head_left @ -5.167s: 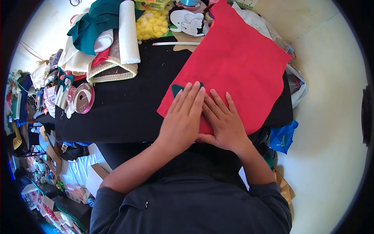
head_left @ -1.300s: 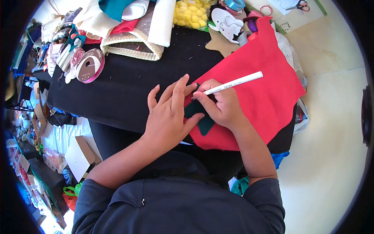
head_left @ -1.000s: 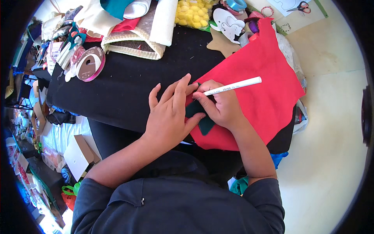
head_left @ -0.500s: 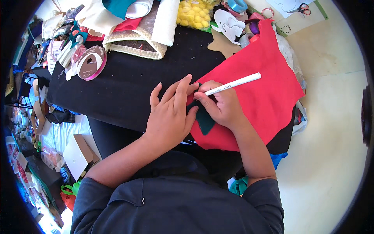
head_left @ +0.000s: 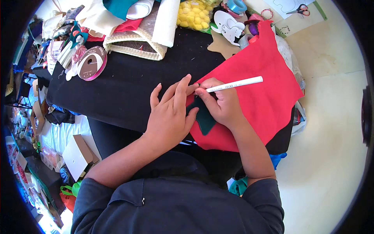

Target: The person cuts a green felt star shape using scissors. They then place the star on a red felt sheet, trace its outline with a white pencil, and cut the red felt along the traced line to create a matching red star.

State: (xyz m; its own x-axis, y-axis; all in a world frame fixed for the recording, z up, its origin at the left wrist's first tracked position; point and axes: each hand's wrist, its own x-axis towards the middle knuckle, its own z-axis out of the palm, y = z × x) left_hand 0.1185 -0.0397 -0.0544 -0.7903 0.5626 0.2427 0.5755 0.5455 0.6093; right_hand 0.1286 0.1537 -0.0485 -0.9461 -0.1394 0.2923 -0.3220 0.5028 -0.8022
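Note:
A sheet of red felt (head_left: 261,74) lies over the right part of the black-covered table. On its left edge rests a dark green cut-out shape (head_left: 204,119), partly covered by both hands. My left hand (head_left: 169,107) is spread out, with its thumb and fingertips pressing on the green piece. In my right hand (head_left: 222,103) is a slim white pen (head_left: 241,82), gripped near its tip, its tail slanting up to the right. The tip, by the upper edge of the green shape, is hidden behind my fingers.
A ribbon spool (head_left: 92,63) stands at the table's left. Along the back lie a beige zipped bag (head_left: 134,45), a bag of yellow pompoms (head_left: 193,15), a tan star (head_left: 222,46) and white cut-outs (head_left: 227,25). Scissors (head_left: 300,9) rest on paper at the far right.
The pen's tail has shifted slightly right and down, and my right hand has moved a little with it. My left hand stays almost in place.

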